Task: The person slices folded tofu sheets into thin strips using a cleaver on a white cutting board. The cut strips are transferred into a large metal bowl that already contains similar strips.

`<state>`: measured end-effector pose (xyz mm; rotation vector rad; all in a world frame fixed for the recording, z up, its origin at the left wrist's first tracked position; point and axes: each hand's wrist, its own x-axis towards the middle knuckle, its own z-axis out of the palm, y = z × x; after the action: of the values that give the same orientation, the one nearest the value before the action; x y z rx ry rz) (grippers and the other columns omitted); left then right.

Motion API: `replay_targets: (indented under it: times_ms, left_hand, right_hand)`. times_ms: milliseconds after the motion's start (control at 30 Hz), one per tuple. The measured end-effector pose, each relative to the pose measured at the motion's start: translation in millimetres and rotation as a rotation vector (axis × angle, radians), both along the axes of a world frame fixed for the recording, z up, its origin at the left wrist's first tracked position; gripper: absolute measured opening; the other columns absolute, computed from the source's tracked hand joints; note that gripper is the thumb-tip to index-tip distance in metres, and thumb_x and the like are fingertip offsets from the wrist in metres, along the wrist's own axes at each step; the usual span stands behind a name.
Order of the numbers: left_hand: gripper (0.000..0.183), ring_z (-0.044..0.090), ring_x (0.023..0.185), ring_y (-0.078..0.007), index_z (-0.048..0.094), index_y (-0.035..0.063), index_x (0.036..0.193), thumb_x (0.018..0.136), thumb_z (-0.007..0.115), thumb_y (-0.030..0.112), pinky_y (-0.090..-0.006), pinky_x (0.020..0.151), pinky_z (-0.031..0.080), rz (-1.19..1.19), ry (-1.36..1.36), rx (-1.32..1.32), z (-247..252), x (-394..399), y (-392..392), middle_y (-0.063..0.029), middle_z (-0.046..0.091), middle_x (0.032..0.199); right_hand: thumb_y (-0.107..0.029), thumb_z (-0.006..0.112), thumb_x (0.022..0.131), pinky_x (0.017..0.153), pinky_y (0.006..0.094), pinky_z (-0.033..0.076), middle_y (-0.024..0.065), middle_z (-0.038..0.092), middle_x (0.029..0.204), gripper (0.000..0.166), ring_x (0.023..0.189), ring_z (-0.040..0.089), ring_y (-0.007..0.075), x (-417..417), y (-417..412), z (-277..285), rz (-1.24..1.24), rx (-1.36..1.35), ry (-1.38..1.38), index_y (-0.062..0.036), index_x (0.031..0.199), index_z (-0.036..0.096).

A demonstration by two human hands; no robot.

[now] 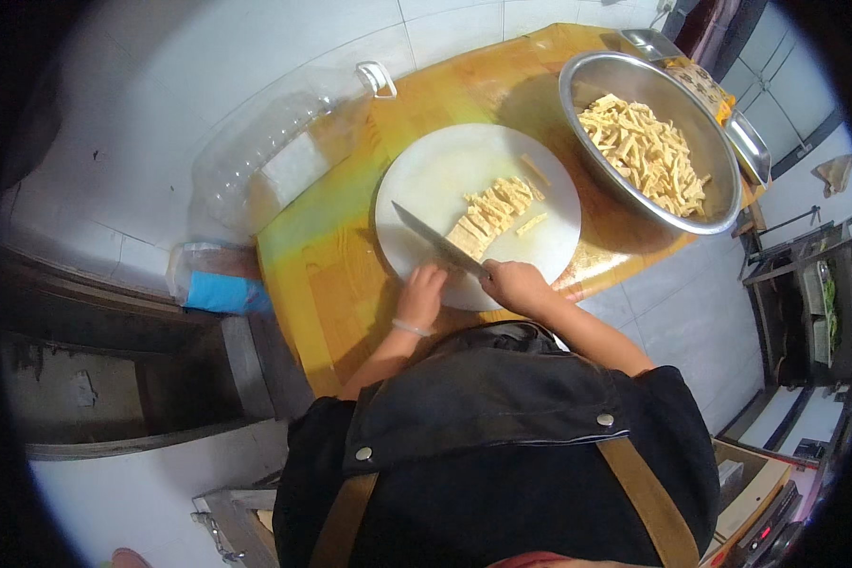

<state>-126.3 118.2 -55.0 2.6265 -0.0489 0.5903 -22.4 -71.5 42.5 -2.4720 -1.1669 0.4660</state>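
Note:
My right hand (517,285) grips the handle of a kitchen knife (432,240), whose long blade slants up and left over a round white cutting board (426,167). Just beyond the blade lies a row of pale yellow tofu-like strips (493,213), cut side by side. A few loose strips (531,224) rest to their right. On the board's near edge, close to the blade's near side, sits my left hand (422,290) with its fingers bent. Whether those fingers hold anything is hidden. A large steel bowl (713,188) at the right contains many similar strips (639,156).
The table (326,284) has a wood-pattern cover. A clear plastic jug (255,160) stands at its left edge near the tiled wall. Steel trays (749,145) and a patterned packet (699,79) lie behind the bowl. A blue package (220,291) sits lower left; a rack (809,305) stands right.

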Motion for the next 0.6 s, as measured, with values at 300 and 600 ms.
replay_targets:
  times_ms: [300, 600]
  left_hand:
    - [0.018, 0.051, 0.092, -0.034, 0.056, 0.0029, 0.092, 0.074, 0.056, 0.003, -0.0415, 0.078, 0.045, 0.02, 0.085, 0.065, -7.7, -2.8, 4.5, -0.0134, 0.053, 0.093]
    - [0.016, 0.052, 0.088, -0.0335, 0.058, 0.0021, 0.088, 0.072, 0.056, 0.001, -0.0407, 0.077, 0.046, 0.001, -0.025, 0.081, -23.9, -10.0, 9.9, -0.0146, 0.053, 0.089]
  right_hand:
    - [-0.028, 0.049, 0.087, 0.066, 0.0458, 0.048, 0.0191, 0.063, 0.075, 0.026, 0.073, 0.062, 0.0368, -9.7, 5.9, -2.4, 0.016, -0.073, 0.015, -0.0045, 0.094, 0.058]
    - [-0.028, 0.049, 0.086, 0.064, 0.0449, 0.048, 0.0192, 0.063, 0.074, 0.026, 0.071, 0.062, 0.0361, -21.3, 7.9, 8.8, 0.046, -0.013, 0.05, -0.0044, 0.092, 0.058]
